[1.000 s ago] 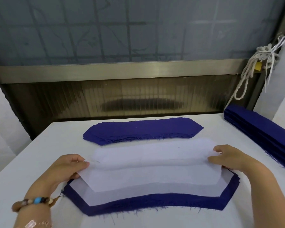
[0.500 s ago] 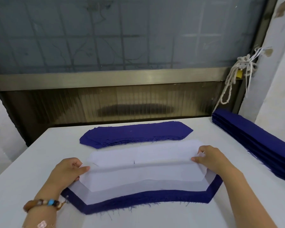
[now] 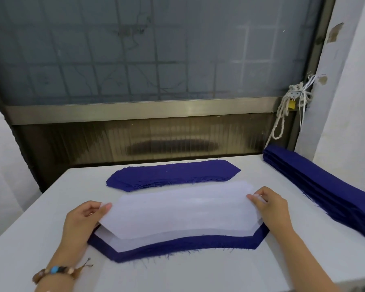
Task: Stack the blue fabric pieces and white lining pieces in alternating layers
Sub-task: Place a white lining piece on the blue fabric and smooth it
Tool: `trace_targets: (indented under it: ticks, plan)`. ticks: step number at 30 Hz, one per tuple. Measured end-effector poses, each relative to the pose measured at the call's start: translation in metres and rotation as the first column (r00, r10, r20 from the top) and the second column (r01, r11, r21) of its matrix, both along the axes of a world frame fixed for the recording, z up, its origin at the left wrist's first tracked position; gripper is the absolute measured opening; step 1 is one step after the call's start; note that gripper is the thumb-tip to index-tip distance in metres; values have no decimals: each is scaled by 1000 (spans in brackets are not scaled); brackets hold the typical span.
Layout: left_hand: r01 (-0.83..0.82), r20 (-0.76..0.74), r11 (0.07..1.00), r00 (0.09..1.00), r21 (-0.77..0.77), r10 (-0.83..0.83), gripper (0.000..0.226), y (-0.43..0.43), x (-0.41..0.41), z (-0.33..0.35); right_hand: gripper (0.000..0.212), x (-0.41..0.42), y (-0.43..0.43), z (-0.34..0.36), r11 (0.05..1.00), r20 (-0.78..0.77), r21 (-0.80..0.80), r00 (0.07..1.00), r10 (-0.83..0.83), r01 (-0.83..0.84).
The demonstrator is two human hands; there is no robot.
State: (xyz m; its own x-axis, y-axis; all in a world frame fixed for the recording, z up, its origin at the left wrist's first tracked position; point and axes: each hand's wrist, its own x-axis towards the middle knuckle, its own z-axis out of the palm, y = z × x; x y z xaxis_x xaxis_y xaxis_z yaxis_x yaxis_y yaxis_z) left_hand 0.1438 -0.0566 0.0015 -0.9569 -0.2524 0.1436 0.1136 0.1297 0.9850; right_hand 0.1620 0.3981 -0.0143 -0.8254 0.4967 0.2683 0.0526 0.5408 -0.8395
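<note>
Ideally, left hand (image 3: 86, 216) at nine o'clock, right hand (image 3: 270, 204) at three, each grip pinching the white lining piece (image 3: 177, 218), lay it taut onto the blue fabric piece (image 3: 177, 246).

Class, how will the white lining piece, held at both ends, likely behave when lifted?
Probably floppy: the left hand and right hand pinch both ends of the white lining piece to hold it spread. Likely thin and light: edges beneath show faintly through. It may slide; it sits askew over the stack.
</note>
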Motion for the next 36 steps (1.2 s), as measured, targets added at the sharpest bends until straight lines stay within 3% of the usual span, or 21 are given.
trace_targets:
  ticks: [4, 8, 14, 19, 22, 25, 32, 36]
  plan:
    - [95, 63, 987, 993, 129, -104, 34, -6, 6, 2, 20, 4, -2, -2, 999, -24, -32, 1000, 6, -7]
    - [142, 118, 976, 980, 164, -162, 23, -10, 7, 3, 20, 11, -2, -1, 1000, -44, -27, 999, 10, -11]
    - [191, 45, 942, 976, 277, -211, 16, -11, 7, 8, 18, 21, 0, 15, 982, -181, -174, 982, 46, -78]
    - [263, 16, 895, 958, 359, -287, 18, -15, 8, 10, 18, 29, 0, 20, 947, -190, -293, 979, 77, -131]
    - [238, 71, 939, 962, 246, -263, 18, -16, 7, 4, 20, 27, 4, 14, 973, -140, -208, 988, 73, -101]
    - [200, 156, 980, 967, 26, -201, 18, -17, 4, -4, 24, 22, 6, 5, 996, -26, -32, 997, 77, -77]
    - [122, 122, 930, 989, -348, -84, 15, -12, 4, -11, 23, 17, 7, -6, 995, 80, 71, 995, 62, -67]
    - [77, 94, 898, 995, -433, -40, 14, -14, 4, -10, 23, 15, 6, -7, 994, 99, 100, 995, 29, -39]
